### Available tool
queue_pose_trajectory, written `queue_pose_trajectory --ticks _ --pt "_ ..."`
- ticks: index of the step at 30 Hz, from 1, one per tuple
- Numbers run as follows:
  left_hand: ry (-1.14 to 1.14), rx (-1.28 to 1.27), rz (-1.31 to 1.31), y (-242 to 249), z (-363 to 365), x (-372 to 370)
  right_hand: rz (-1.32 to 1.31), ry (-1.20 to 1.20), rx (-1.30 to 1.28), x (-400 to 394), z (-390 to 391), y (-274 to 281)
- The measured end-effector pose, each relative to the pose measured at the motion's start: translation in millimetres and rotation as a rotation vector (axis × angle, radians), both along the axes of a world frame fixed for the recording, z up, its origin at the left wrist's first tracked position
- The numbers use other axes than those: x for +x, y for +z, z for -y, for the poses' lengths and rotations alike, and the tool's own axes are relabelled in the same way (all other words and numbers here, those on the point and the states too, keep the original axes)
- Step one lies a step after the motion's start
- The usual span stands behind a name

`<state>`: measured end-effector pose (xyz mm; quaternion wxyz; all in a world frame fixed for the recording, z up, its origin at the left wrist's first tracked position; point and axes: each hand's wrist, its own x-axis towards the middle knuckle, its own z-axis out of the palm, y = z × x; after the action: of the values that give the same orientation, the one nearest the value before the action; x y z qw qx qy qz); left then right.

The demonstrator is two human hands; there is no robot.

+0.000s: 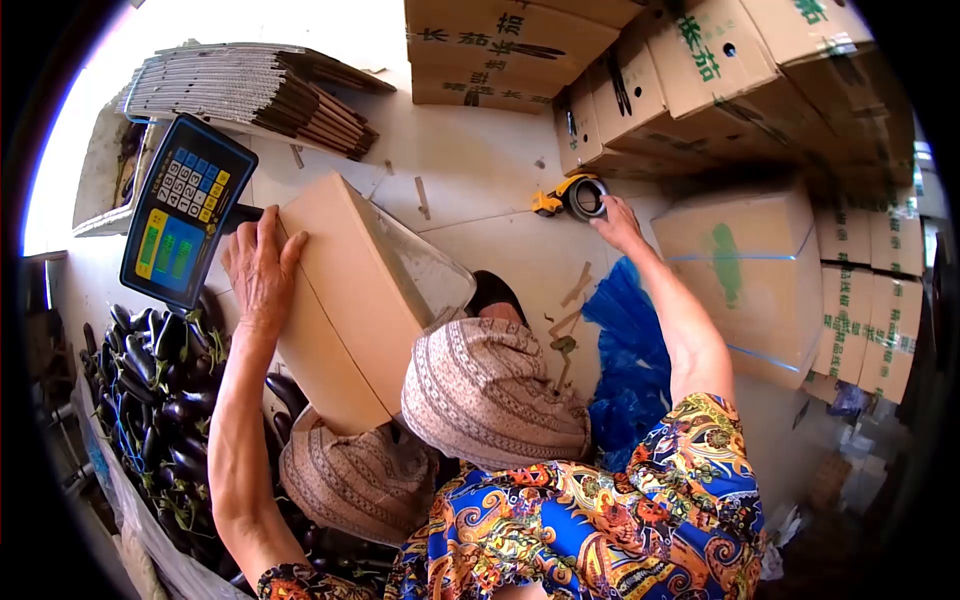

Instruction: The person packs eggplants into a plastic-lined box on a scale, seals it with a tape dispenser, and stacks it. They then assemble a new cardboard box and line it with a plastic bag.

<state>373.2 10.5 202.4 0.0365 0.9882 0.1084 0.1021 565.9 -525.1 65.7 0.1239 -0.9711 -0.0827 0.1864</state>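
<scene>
A closed cardboard box (345,300) stands in front of me on the platform of a weighing scale (425,270). My left hand (262,270) grips its left upper edge, thumb on the top face and fingers beside the scale's post. On the floor to the right lies a yellow tape dispenser (552,200) with a dark roll in it. My right hand (620,222) is closed at the roll's right rim, with the fingertips partly hidden. The scale's display (185,215) with its keypad rises at the left, tilted in this view.
Many eggplants (165,400) lie heaped at the left. Flattened cartons (250,95) are stacked at the back left. Printed boxes (700,80) stand piled at the back right, near a strapped box (740,265). A blue plastic sheet (630,350) lies by my right knee.
</scene>
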Motion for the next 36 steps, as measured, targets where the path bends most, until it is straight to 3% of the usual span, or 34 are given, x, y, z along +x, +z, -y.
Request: queue_pose_trajectory --ticks 3,7,8,11,13,15,17,19,21,23,27,31,34,36 --pt "0.037 -0.023 -0.036 5 1 1 -0.099 0.002 -0.245 -2 -16 -16" --pt "0.071 -0.067 -0.027 4 0 0 -0.126 0.048 -0.329 -16 -36 -34" --pt "0.077 -0.072 -0.036 -1 -1 -1 -0.051 0.084 -0.313 -22 -38 -49" --pt "0.069 -0.058 -0.015 -1 -1 -2 -0.152 0.163 -0.308 -45 -36 -60" --pt "0.066 -0.075 -0.021 0 -1 0 -0.138 0.183 0.0 -78 -23 -78" --pt "0.08 -0.082 -0.039 2 0 -2 -0.149 0.132 0.13 -92 -21 -68" --pt "0.093 -0.071 -0.05 4 2 0 0.173 0.032 0.045 -95 -28 -51" --pt "0.082 -0.087 -0.027 3 1 1 0.252 0.061 -0.022 -90 -29 -49" --pt "0.079 -0.095 0.013 2 1 1 -0.143 -0.13 -0.021 -82 -30 -59" --pt "0.063 -0.099 0.067 -1 -1 1 -0.113 -0.207 -0.054 -79 -34 -77" --pt "0.055 -0.12 0.129 0 -2 0 -0.159 -0.349 0.011 -78 -56 -59" --pt "0.051 -0.12 0.174 -4 -3 0 -0.264 -0.549 0.837 -86 -71 -38" --pt "0.06 -0.146 0.167 -4 -4 1 -0.351 -0.508 1.243 -85 -138 88" --pt "0.058 -0.149 0.175 -4 -5 0 -0.549 -0.451 1.429 -80 -151 126"
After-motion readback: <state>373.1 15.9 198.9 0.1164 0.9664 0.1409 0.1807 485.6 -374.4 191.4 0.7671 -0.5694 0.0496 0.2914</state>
